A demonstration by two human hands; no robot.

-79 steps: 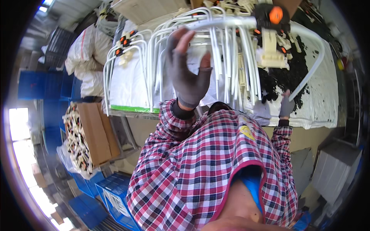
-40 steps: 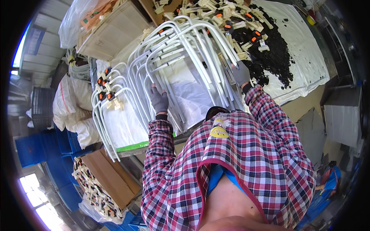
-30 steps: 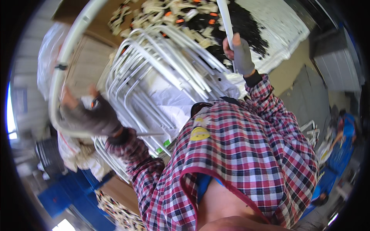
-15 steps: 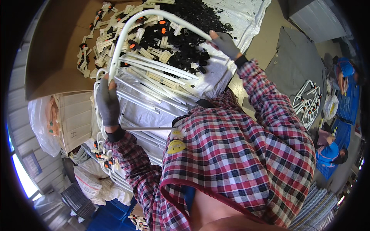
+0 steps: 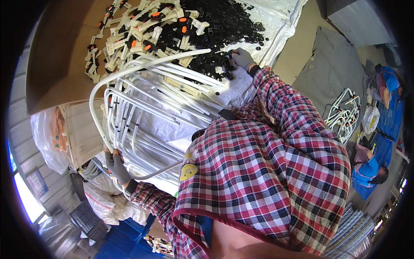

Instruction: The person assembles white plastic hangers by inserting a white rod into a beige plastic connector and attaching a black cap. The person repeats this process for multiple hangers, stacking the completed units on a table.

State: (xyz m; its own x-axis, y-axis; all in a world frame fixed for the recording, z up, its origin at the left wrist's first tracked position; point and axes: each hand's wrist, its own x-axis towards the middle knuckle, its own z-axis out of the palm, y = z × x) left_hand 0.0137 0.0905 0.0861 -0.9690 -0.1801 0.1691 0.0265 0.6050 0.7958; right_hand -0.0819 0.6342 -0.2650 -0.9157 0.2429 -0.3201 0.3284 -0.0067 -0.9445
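My left hand (image 5: 116, 166), in a grey fingerless glove, is closed round a bent white metal tube (image 5: 95, 114). The tube curves up and over a stack of similar white tube frames (image 5: 151, 101), its far end lying above them. My right hand (image 5: 243, 58), gloved the same way, has its fingers curled at the right edge of a heap of small black plastic parts (image 5: 215, 28). Black pieces touch or lie beside its fingertips; what it pinches, if anything, is hidden. Left of the heap lie cream plastic clamps (image 5: 116, 45) with black and orange pieces.
A large cardboard sheet (image 5: 60, 60) stands at the left, above a carton (image 5: 84, 134). White sheeting (image 5: 280, 17) lies beneath the parts. At the right are a grey mat (image 5: 330, 64), more white tube frames (image 5: 345, 112) and two people in blue (image 5: 366, 170) on the floor.
My right hand has let go of the white tube and moved down to the black parts. My left hand has come nearer and lower with the tube, which now rests lower over the stack.
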